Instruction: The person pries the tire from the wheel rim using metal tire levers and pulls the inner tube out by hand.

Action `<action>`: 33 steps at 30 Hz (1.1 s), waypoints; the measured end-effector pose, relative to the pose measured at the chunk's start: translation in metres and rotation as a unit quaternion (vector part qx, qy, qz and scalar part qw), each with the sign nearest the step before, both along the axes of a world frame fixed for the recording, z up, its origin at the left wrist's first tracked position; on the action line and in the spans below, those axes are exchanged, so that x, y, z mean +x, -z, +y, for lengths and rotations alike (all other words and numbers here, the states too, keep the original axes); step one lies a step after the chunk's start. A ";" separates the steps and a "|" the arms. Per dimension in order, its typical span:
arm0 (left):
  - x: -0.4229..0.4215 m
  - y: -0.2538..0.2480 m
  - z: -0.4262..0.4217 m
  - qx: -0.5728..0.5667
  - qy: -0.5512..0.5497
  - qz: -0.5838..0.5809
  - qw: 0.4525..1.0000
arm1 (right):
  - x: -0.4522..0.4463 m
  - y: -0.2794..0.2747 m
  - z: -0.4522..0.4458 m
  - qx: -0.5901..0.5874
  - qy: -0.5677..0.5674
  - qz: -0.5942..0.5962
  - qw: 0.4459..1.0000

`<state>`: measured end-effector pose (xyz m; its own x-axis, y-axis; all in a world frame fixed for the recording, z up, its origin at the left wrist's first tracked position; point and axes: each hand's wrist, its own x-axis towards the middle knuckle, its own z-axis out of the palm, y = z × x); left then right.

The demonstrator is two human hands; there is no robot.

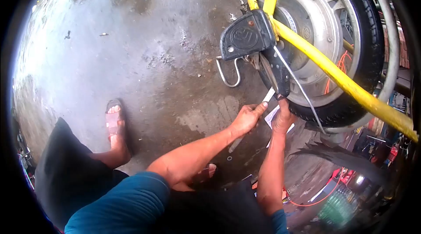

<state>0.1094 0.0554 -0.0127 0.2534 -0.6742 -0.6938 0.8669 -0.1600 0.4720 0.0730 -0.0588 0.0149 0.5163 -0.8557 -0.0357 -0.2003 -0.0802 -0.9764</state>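
Observation:
My left hand (248, 119) is closed round a flat silver metal bar (269, 95), thumb along its top. The bar's upper end points toward a black metal bracket (283, 78), and its lower end shows below my palm. To its right, my right hand (283, 117) is raised with curled fingers at the bracket's lower end; what they grip is hidden. Above both hands is a scuffed black plastic cover (246, 36) on a yellow tubular frame (324, 58). Behind it stands a wheel (307, 19) with a round metal hub and a black tyre.
A bent metal hook (230, 76) hangs under the cover. A thin metal rod (300, 87) slants down beside the wheel. Pale paper (272, 115) lies behind my hands, and a small ring (229, 158) is on the wet concrete floor (131, 49). A green container (335, 207) and orange cord (315, 203) are lower right.

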 end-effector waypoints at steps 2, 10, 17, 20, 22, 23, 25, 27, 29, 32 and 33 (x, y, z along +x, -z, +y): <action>-0.021 0.020 -0.019 0.014 -0.084 -0.041 0.996 | -0.006 0.004 -0.005 0.012 -0.002 0.019 1.000; -0.052 0.000 -0.067 0.084 -0.269 -0.079 0.956 | -0.014 0.014 -0.026 0.006 -0.007 0.072 0.997; -0.060 0.014 -0.089 0.093 -0.298 -0.128 0.941 | -0.036 0.028 -0.042 -0.109 -0.075 0.185 0.974; -0.063 0.030 -0.078 0.090 -0.209 -0.288 0.930 | -0.002 -0.003 -0.014 0.037 0.043 0.113 0.992; -0.027 0.035 -0.048 0.069 -0.057 -0.259 0.962 | 0.004 -0.010 -0.006 0.093 0.085 0.108 0.986; -0.002 0.034 -0.032 0.057 0.020 -0.230 0.971 | 0.004 -0.010 -0.004 0.116 0.093 0.089 0.985; 0.058 0.000 -0.008 0.080 0.167 -0.210 0.960 | 0.004 -0.007 0.000 0.138 0.087 0.057 0.985; 0.040 0.039 -0.025 0.070 0.128 -0.277 0.950 | 0.005 -0.008 -0.001 0.119 0.070 0.014 0.990; 0.044 0.053 -0.029 0.048 0.145 -0.302 0.941 | 0.002 0.002 0.003 0.072 0.049 -0.020 0.996; 0.078 0.014 -0.016 0.026 0.216 -0.266 0.939 | 0.001 -0.013 0.012 0.052 0.038 0.044 0.997; 0.095 -0.014 -0.007 0.063 0.288 -0.205 0.933 | 0.003 -0.010 0.012 0.056 0.025 0.023 0.998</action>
<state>0.2046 0.0482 0.0017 0.1363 -0.7005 -0.7005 0.3701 -0.6199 0.6919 0.0759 -0.0470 0.0253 0.4682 -0.8699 -0.1553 -0.2458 0.0406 -0.9685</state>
